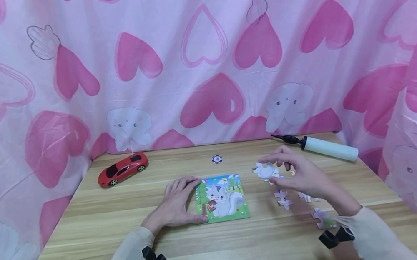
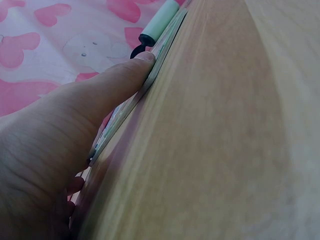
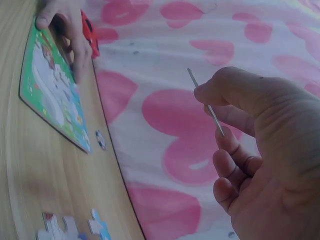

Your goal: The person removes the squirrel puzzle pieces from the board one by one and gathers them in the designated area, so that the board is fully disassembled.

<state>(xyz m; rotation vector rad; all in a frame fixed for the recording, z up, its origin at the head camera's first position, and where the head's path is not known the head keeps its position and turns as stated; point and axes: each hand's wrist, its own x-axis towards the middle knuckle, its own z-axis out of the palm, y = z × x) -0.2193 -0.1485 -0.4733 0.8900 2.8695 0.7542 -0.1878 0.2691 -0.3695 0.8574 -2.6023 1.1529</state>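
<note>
My left hand (image 1: 174, 204) rests at the left side of a square squirrel picture board (image 1: 224, 199) lying on the table. Its straight thumb (image 2: 120, 82) touches the near left corner, and the fingers reach the far left corner. Above the table to the right, my right hand (image 1: 295, 169) pinches a white jigsaw puzzle piece (image 1: 267, 171) between thumb and fingers. The right wrist view shows that piece (image 3: 215, 119) edge-on as a thin plate. Below this hand lie loose jigsaw pieces (image 1: 284, 200), one (image 1: 322, 218) nearer the right wrist.
A red toy car (image 1: 123, 169) stands at the back left of the wooden table (image 1: 220, 250). A round chip (image 1: 216, 159) lies behind the board. At the back right is a pale green hand pump (image 1: 328, 147) with a black nozzle. A pink heart-print curtain (image 1: 209, 100) hangs behind.
</note>
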